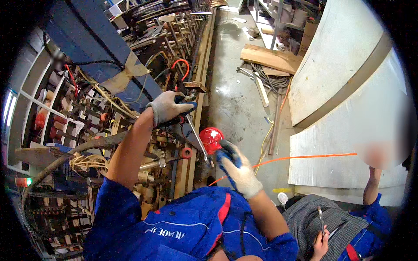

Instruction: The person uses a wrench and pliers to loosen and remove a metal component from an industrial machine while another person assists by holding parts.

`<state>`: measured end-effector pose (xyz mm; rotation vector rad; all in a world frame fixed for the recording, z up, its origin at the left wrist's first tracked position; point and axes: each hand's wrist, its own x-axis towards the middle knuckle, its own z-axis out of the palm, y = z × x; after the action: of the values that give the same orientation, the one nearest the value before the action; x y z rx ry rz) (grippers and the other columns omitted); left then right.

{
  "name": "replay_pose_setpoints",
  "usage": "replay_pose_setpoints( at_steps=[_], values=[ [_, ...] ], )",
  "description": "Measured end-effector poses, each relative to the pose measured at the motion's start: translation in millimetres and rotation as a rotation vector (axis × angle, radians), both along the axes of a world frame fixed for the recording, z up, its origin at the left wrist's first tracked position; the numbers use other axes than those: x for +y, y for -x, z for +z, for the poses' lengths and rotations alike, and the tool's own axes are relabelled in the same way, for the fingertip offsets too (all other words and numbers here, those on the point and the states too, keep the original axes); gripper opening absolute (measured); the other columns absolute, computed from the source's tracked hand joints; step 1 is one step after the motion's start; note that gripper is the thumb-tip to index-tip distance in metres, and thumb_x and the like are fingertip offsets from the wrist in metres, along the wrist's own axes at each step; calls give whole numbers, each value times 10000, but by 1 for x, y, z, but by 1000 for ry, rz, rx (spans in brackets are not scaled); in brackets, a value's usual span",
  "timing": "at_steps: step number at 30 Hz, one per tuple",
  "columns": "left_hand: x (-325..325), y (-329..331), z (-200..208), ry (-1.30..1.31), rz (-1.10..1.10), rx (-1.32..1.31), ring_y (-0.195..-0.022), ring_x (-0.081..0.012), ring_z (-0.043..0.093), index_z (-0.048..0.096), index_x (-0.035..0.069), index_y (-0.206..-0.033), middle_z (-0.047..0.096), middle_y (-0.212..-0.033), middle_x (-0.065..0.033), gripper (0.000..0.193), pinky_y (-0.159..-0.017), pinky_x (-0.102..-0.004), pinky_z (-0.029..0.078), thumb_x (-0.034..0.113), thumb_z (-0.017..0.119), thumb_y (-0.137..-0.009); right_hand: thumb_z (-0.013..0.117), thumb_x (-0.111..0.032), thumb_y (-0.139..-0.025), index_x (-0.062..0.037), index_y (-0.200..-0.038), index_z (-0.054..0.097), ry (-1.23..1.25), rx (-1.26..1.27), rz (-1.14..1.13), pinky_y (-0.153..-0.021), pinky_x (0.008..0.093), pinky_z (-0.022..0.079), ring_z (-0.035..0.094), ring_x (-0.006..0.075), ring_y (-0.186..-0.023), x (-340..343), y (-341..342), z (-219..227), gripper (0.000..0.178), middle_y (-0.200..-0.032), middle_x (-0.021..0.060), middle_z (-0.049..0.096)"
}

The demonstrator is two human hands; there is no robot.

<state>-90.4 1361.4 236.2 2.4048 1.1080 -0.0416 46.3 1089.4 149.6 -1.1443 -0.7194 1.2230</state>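
My left hand point(167, 108), in a white glove with a blue palm, is closed around the upper end of a metal wrench point(198, 139). It is beside a brownish metal block point(195, 86) on the machine's edge. The wrench slants down and right, its lower end uncovered. Near that end is my right hand point(241, 172), gloved alike, its fingers bent but apart, slightly blurred, and nothing visible in them. A shiny red rounded object point(211, 140) is just beyond its fingertips; whether they touch it I cannot tell.
A machine with many rods and cables point(109, 102) fills the left. An orange hose point(305, 156) runs right from behind my right hand. Boards point(270, 58) and coiled cable point(274, 77) lie ahead on the floor. A co-worker's hand point(321, 243) holds a thin tool at lower right.
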Motion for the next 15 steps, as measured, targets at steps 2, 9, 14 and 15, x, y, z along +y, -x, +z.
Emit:
replay_pose_setpoints(
  at_steps=[2,9,14,15],
  values=[
    [-3,3,-2,115,32,-52,-923,-286,664,686,-18,-1065,697,-946,-195,543,-837,-375,501,454,765,-809,618,-193,-965,-28,-1344,513,-9,48,151,-870,291,499,598,126,-957,32,20,9,427,-1075,63,642],
    [32,25,-30,116,-5,-117,-656,-167,637,705,8,-942,676,-734,-92,475,-629,-339,502,474,729,-850,579,-180,-939,-26,-1185,616,22,-143,4,-717,331,503,597,141,-748,68,53,13,293,-852,51,627],
    [25,32,-25,333,-76,-166,-712,-131,650,687,7,-1040,700,-839,-81,426,-675,-307,535,370,772,-833,560,-174,-936,-23,-1177,625,73,-282,69,-728,324,501,605,156,-756,56,47,16,291,-830,76,653],
    [28,39,-26,432,-103,-219,-722,-131,652,689,14,-1059,704,-864,-79,423,-680,-306,539,357,778,-828,560,-175,-936,-24,-1180,623,77,-259,83,-734,325,503,611,160,-760,53,48,22,294,-837,81,659]
  ],
)
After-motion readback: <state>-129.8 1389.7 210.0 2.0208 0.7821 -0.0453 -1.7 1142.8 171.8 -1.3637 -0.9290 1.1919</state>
